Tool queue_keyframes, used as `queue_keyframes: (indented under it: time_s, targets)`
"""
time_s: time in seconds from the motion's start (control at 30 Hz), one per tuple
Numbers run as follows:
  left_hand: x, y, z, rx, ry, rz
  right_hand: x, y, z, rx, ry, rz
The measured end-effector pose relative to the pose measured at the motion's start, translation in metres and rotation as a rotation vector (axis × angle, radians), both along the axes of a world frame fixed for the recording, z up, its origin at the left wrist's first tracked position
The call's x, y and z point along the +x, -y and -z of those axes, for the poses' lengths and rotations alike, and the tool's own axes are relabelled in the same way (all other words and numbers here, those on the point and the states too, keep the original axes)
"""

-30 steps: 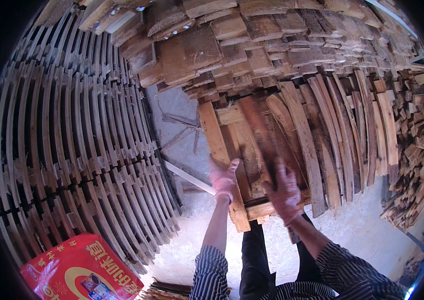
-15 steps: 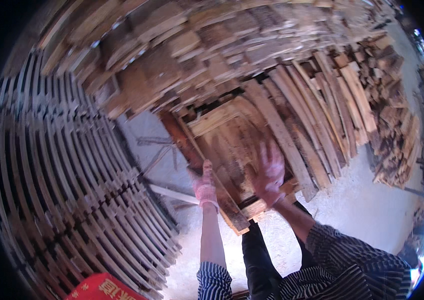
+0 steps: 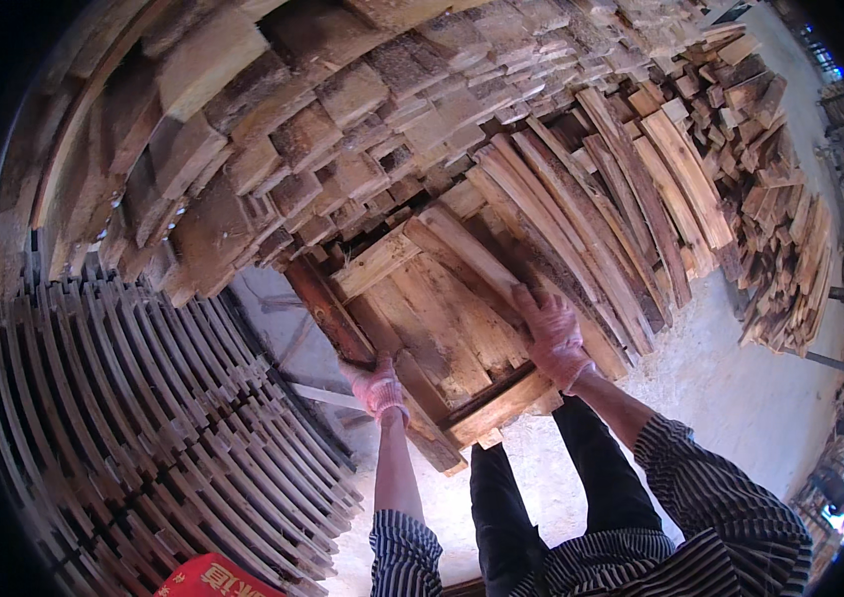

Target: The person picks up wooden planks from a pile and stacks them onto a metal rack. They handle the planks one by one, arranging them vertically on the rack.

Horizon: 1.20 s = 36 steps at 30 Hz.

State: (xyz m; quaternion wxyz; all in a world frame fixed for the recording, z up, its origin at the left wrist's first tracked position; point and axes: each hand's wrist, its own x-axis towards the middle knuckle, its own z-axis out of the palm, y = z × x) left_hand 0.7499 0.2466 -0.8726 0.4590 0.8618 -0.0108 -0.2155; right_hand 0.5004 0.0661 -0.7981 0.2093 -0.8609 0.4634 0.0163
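Observation:
My left hand [image 3: 377, 386], in a pinkish work glove, is closed around the left side of a long board, by the near end of its dark reddish-brown part [image 3: 330, 313]. My right hand [image 3: 551, 333], in the same kind of glove, curls its fingers over a light brown plank [image 3: 467, 249] on the right side. Between the hands lies a layer of flat boards [image 3: 432, 323] with a rough, sawn surface. A pale crosspiece [image 3: 501, 406] runs along the near end, and another crosspiece [image 3: 377, 261] lies at the far end. The undersides of both hands are hidden.
Beyond the boards rises a high stack of timber with its ends facing me [image 3: 352, 95]. Long planks [image 3: 631, 199] lean to the right, beside a heap of short offcuts [image 3: 775, 199]. Slatted rows of wood [image 3: 143, 418] fill the left. A red object [image 3: 213, 577] sits at the lower left.
My right hand, blurred over the middle boards before, now rests closed on the right-hand plank. My left hand has shifted slightly left and down. The whole view has tilted somewhat.

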Motion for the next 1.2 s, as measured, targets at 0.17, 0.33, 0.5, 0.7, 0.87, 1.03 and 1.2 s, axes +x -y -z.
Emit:
queue_keyframes:
  time_s: [0.17, 0.33, 0.5, 0.7, 0.87, 1.03, 1.2]
  targets:
    - [-0.003, 0.005, -0.001, 0.115, 0.009, 0.047, 0.003, 0.000, 0.005, 0.108, -0.128, -0.041]
    - [0.003, -0.008, 0.011, -0.016, 0.016, 0.046, 0.019, -0.029, 0.005, -0.003, -0.030, -0.075]
    - [0.020, -0.047, 0.028, -0.089, -0.084, -0.020, 0.125, -0.098, 0.010, 0.336, -0.123, -0.188]
    - [0.007, -0.018, 0.035, -0.168, -0.124, 0.097, 0.119, -0.104, 0.045, 0.119, 0.183, -0.147]
    - [0.028, -0.066, 0.067, -0.149, -0.069, -0.023, 0.011, -0.039, 0.033, -0.247, -0.231, 0.155]
    - [0.011, -0.014, 0.025, -0.104, -0.093, 0.048, -0.020, -0.011, -0.006, -0.170, -0.359, 0.354]
    - [0.019, -0.023, 0.026, -0.278, -0.277, 0.027, -0.044, -0.020, -0.003, -0.068, -0.337, 0.365]
